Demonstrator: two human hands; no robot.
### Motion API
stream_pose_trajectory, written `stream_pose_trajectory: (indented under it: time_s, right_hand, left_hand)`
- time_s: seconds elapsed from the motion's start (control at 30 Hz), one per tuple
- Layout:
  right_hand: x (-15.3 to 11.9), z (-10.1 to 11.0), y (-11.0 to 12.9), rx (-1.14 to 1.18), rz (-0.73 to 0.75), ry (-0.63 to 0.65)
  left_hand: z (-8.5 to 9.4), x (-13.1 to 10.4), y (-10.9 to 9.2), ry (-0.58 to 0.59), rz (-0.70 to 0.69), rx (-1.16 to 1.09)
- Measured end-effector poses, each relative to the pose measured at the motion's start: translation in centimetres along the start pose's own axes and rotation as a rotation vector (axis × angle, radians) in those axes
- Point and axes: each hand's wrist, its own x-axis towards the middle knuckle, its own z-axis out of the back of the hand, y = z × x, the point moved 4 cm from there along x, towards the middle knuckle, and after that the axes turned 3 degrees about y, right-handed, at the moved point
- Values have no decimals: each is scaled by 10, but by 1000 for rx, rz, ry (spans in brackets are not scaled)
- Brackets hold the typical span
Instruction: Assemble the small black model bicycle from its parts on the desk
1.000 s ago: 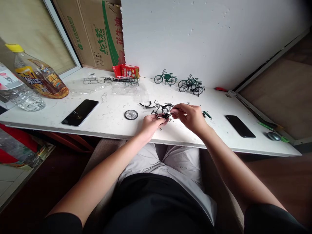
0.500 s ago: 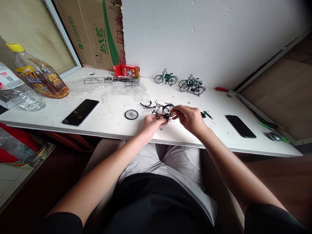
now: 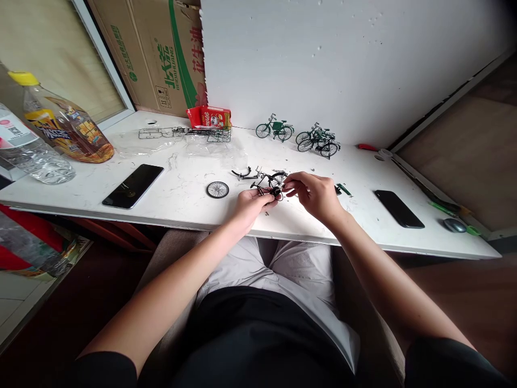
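Observation:
Between both hands is a black model bicycle (image 3: 264,179) with one wheel fitted, held just above the white tabletop. My left hand (image 3: 255,203) is closed on its frame, thumb on top. My right hand (image 3: 313,191) pinches at the bicycle's near right side; whether a small part sits between its fingertips is hidden. To the left of my left hand a loose spoked wheel (image 3: 217,189) lies flat. Behind it are a curved black mudguard (image 3: 241,173) and other small parts. A green and black piece (image 3: 344,189) lies just beyond my right hand.
Several finished model bicycles (image 3: 275,128) stand along the wall. Plastic part frames (image 3: 161,132), clear wrapping and a red packet (image 3: 209,117) lie at the back left. Two phones (image 3: 133,186) flank the work area. Bottles (image 3: 67,126) stand far left, a computer mouse (image 3: 454,225) far right.
The bicycle has tilted slightly in my left hand, its handlebar end dipping a little lower. Both hands keep nearly the same place.

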Motion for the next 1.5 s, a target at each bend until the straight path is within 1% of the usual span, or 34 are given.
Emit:
stream_pose_trajectory:
  time_s: [0.2,0.33,0.47,0.6,0.7,0.77,0.93,1.03,1.17,1.3,1.37,1.5]
  right_hand:
    - [0,0,1,23,-16,1]
    - [0,-2,1,15,-44,-29]
    - [-1,-5,-2,-20,-63,-86]
    - [-3,-3,-8,-83,-86,-176]
    - [-11,0,-12,-92,-110,-251]
    - [-21,-2,-16,-103,-123,-270]
    - [-53,-10,-32,-229,-208,-255]
    - [-62,-12,-41,-261,-263,-209]
    - [-58,-7,-50,-221,-332,-198]
    - [-52,-7,-57,-206,-358,-72]
    - [-51,-7,-60,-196,-360,-40]
    - [-47,-2,-65,-154,-334,-52]
  left_hand:
    - [1,1,0,11,-9,3]
    - [3,3,0,32,-13,-28]
    - [5,4,-1,17,-13,-58]
    - [4,3,-2,13,-14,-79]
    - [4,2,-3,23,-19,-92]
    - [4,1,-4,28,-22,-89]
    - [5,1,-7,32,-15,-97]
    - [4,0,-8,31,-16,-109]
    - [4,-1,-6,4,-15,-100]
    - [5,2,-6,-14,-16,-96]
    - [6,7,-9,-32,-16,-86]
    - [3,28,-22,-80,-16,-29]
